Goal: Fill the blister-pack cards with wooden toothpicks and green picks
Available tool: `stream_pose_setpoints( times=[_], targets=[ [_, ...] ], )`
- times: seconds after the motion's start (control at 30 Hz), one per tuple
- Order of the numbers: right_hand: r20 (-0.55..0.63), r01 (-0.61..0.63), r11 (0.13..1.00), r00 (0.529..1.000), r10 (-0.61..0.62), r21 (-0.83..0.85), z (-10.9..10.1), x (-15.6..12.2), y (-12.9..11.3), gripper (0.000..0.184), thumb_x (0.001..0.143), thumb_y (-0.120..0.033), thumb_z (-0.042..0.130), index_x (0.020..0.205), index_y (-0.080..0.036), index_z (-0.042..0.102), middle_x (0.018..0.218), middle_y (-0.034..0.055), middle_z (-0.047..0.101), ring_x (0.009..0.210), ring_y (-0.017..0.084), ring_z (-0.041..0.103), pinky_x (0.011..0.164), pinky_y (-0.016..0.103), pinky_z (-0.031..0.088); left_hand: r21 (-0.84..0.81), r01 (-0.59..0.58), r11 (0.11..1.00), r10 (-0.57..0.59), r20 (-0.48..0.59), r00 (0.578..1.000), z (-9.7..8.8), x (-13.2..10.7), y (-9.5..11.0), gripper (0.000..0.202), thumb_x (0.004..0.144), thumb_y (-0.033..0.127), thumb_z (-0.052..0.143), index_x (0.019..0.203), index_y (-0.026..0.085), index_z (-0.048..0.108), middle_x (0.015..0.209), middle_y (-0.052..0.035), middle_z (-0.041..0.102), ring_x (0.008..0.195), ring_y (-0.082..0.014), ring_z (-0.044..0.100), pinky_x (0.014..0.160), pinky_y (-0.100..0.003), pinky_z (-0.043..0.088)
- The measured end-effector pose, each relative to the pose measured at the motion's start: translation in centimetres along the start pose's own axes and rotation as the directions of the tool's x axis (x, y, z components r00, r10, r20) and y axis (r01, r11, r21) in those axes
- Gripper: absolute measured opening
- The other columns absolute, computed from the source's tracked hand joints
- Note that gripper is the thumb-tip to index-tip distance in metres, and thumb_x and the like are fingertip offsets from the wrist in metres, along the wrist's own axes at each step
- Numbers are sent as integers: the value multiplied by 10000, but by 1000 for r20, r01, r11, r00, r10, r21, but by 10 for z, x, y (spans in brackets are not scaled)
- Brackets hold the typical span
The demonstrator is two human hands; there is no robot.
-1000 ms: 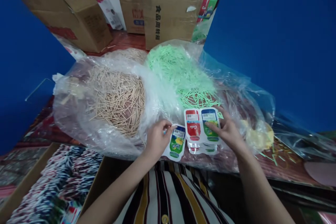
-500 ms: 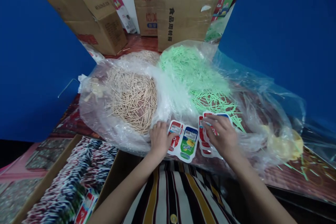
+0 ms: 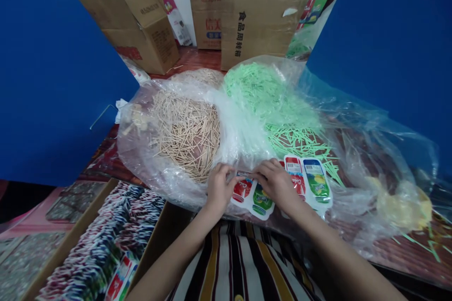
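Observation:
A flat twin packet (image 3: 262,203), printed as a red cola bottle and a green-blue Sprite bottle, lies before me at the table's front edge. My left hand (image 3: 219,189) pinches its upper left edge, thumb on the face. Closed at the packet's upper edge, my right hand (image 3: 277,184) has its fingertips close to the left ones. A thin strip shows between the fingertips; I cannot make out what it is. To the right lie further twin packets (image 3: 318,181), overlapping, partly behind my right hand.
Clear plastic bags hold beige sticks (image 3: 192,143) on the left and green sticks (image 3: 300,138) on the right. A carton (image 3: 97,214) packed with rows of similar packets stands at lower left. Cardboard boxes (image 3: 264,19) line the back, between blue panels (image 3: 395,42).
My right hand has moved left from the packets on the right to the twin packet by my left hand. The right-hand packets are more exposed. The view has shifted slightly.

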State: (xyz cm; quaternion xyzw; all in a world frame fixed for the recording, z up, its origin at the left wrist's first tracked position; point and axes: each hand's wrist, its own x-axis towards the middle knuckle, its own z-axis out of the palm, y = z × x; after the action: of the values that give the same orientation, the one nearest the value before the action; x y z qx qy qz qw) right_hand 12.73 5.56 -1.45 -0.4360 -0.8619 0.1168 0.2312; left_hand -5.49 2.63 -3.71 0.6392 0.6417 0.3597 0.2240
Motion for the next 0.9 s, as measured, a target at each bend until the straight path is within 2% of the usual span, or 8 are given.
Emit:
stream_pose_setpoints(
  times=[0.07, 0.3, 0.37, 0.43, 0.6, 0.7, 0.8, 0.9],
  targets=[
    [-26, 39, 999, 999, -38, 33, -5, 1, 1, 218, 919, -179, 440, 801, -169, 623, 760, 69, 596, 755, 204, 466, 727, 344, 416, -40, -12, 999, 11, -5, 1000, -1, 4, 2, 132, 793, 266, 627, 706, 180, 579, 762, -14, 569, 769, -169, 560, 708, -275, 418],
    [-100, 69, 997, 992, -72, -29, -21, 7, -6, 200, 934, -208, 427, 839, -165, 598, 785, 76, 587, 780, 211, 459, 732, 350, 414, -371, 61, 927, -54, 28, 998, -10, 11, 17, 176, 785, 281, 626, 670, 178, 544, 636, 33, 542, 616, -128, 527, 601, -230, 405],
    [-106, 79, 996, 991, -84, -47, -23, 12, -6, 208, 935, -220, 432, 834, -161, 603, 769, 72, 591, 766, 206, 469, 726, 341, 418, -346, 30, 938, -32, 1, 999, -13, 11, 20, 191, 834, 274, 566, 670, 180, 539, 627, 29, 540, 616, -128, 526, 609, -231, 404],
    [-86, 84, 991, 992, -93, -102, -22, 19, -5, 204, 934, -232, 440, 877, -152, 620, 769, 70, 605, 767, 207, 491, 723, 333, 427, -222, -38, 974, 29, -46, 999, -15, 13, 19, 202, 877, 259, 503, 699, 178, 554, 662, 8, 559, 654, -138, 539, 645, -243, 408],
    [-42, 110, 947, 991, -129, -303, -9, 35, 0, 313, 920, -245, 473, 1195, -116, 549, 849, 82, 659, 798, 229, 570, 679, 333, 463, 77, -167, 983, 171, -52, 984, -6, 21, 2, 221, 912, 186, 416, 806, 160, 609, 746, -49, 622, 725, -175, 576, 687, -284, 425],
    [-64, 226, 921, 964, -259, -318, -3, 37, 2, 222, 890, -138, 479, 1066, -148, 613, 944, 93, 673, 831, 217, 598, 677, 309, 488, 47, -186, 982, 189, -70, 980, -2, 23, -5, 238, 921, 211, 424, 847, 160, 645, 760, -53, 653, 720, -174, 601, 692, -291, 454],
    [-166, 334, 904, 908, -384, -267, -2, 35, 2, 232, 873, -71, 454, 1010, -151, 624, 1030, 114, 670, 880, 206, 607, 745, 312, 506, -36, -230, 972, 220, -187, 958, -6, 22, -2, 213, 914, 219, 456, 983, 179, 654, 885, -63, 684, 821, -176, 629, 776, -307, 480],
    [-287, 326, 943, 898, -333, -72, -7, 36, -3, 185, 882, -96, 478, 987, -168, 612, 966, 92, 678, 871, 181, 610, 767, 296, 504, -97, -278, 956, 239, -297, 924, -14, 18, 8, 150, 874, 236, 537, 952, 187, 655, 968, -71, 663, 927, -189, 616, 843, -319, 475]
  ],
)
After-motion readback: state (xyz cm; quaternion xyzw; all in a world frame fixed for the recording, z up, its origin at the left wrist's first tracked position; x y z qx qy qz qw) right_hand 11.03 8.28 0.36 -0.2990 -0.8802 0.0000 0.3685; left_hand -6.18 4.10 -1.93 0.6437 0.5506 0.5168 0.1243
